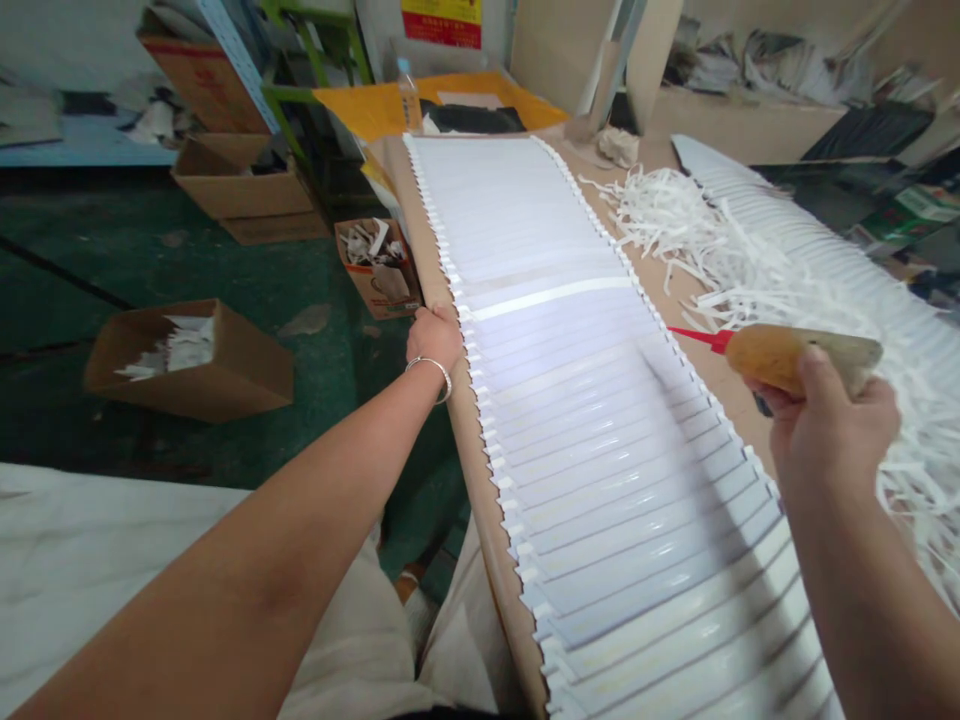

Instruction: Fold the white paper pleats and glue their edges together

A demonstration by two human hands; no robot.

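A long row of overlapping white paper sheets point(540, 215), with notched tabs along both sides, runs down the table. Glossy streaks show across the nearer sheets, and one pale strip point(555, 297) crosses the row farther up. My left hand point(435, 338), with a bracelet at the wrist, is closed at the left edge of the sheets and table; its fingertips are hidden. In my right hand point(825, 420) is a yellowish-brown squeeze bottle point(780, 355) with a thin red nozzle. It is tilted nearly level above the right edge of the row, nozzle pointing left.
Shredded white paper strips point(697, 240) are heaped on the brown tabletop point(660, 275) to the right, beside another row of sheets point(795, 215). A clear bottle point(409, 98) stands at the far end. Cardboard boxes point(255, 375) with paper scraps sit on the green floor at left.
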